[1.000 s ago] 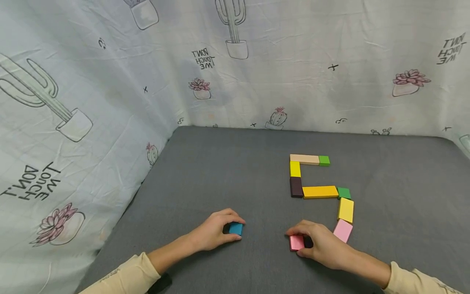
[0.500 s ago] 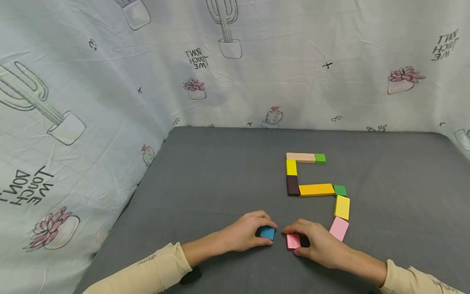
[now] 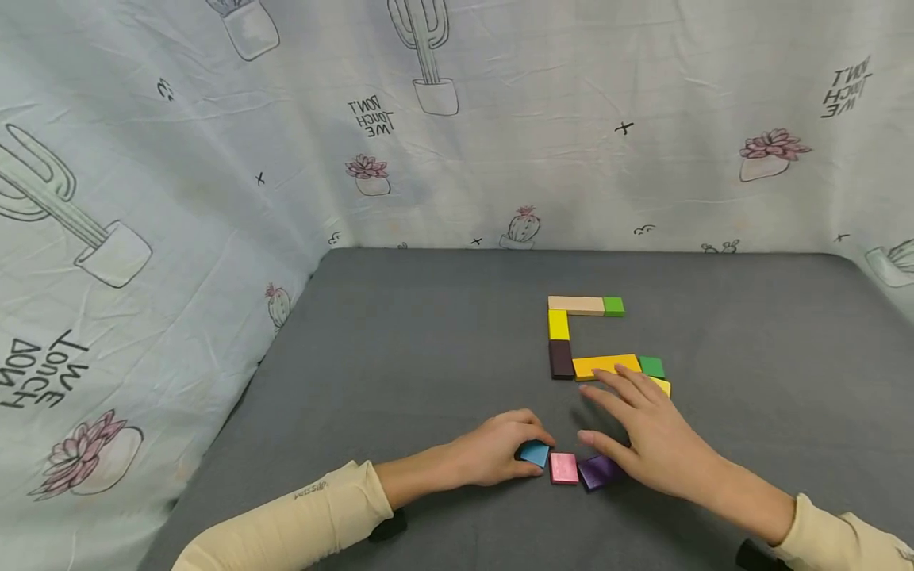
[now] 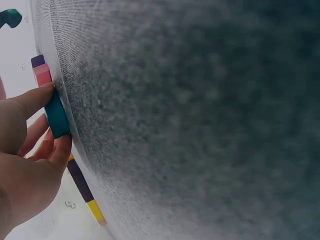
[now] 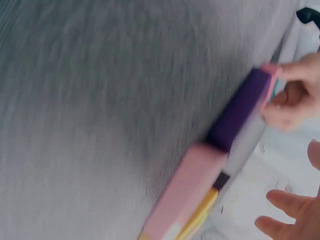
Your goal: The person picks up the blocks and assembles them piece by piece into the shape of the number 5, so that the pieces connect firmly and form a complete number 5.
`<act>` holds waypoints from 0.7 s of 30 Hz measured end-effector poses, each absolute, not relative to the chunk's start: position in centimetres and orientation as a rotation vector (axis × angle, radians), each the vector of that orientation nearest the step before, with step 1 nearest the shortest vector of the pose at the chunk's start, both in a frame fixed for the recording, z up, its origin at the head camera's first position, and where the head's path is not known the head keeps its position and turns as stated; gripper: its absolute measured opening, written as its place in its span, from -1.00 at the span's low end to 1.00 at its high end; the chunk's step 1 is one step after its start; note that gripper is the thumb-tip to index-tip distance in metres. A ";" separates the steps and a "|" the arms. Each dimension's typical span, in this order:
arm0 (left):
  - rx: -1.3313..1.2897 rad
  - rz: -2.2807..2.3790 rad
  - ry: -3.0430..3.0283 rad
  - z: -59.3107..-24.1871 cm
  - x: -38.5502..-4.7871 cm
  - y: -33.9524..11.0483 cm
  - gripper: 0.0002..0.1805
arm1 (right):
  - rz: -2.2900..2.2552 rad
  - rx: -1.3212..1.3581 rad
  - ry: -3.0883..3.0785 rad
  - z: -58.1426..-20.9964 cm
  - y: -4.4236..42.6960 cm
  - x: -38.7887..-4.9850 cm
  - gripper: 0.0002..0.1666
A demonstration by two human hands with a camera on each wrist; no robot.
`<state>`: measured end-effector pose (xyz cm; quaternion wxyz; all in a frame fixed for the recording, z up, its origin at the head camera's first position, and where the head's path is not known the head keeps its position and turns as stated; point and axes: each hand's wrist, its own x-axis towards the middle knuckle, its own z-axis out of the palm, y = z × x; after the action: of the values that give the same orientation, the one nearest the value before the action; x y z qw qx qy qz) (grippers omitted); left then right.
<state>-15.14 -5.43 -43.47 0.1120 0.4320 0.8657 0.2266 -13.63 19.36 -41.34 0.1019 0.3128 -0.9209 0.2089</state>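
My left hand [image 3: 489,450] pinches a blue block [image 3: 535,453] between thumb and fingers, low at the table. In the left wrist view that block [image 4: 56,116] looks teal and lines up with the pink one. Just right of it in the head view lies a small pink block [image 3: 563,468], then a slightly turned purple block [image 3: 597,472]. Over the purple block's right side hovers my right hand [image 3: 660,440], fingers spread and holding nothing. It hides a longer light pink block, which the right wrist view shows end to end with the purple one [image 5: 185,190].
Farther back, a curving row of blocks runs on the grey table [image 3: 400,341]: tan [image 3: 575,305], light green [image 3: 613,306], yellow [image 3: 558,324], dark brown [image 3: 561,359], orange-yellow [image 3: 593,367], green [image 3: 651,366]. Another yellow block [image 3: 660,386] is partly covered. A cactus-print curtain [image 3: 571,159] hangs behind.
My left hand has slid the blue block right, up beside the small pink block. My right hand has let go of the pink block and lifted away rightward, uncovering the purple block.
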 end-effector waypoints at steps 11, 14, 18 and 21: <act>1.234 0.659 2.538 -43.7 -15.4 -5.4 -0.62 | 0.557 0.740 -2.793 -40.6 21.6 -15.3 -0.22; 1.177 0.694 2.571 -43.5 -15.3 -5.9 -0.53 | 0.552 0.718 -2.812 -40.6 22.0 -15.5 -0.21; 1.089 0.792 2.723 -42.8 -15.8 -7.2 -0.40 | 0.489 0.683 -2.811 -40.3 22.8 -16.2 -0.22; 1.076 0.808 2.888 -42.3 -17.4 -8.4 -0.34 | 0.365 0.648 -2.802 -40.2 23.6 -17.4 -0.22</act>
<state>-17.36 -8.35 -42.34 -0.0222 0.3377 0.9062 0.2535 -17.39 23.64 -40.20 0.1209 0.2220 -0.9594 0.1248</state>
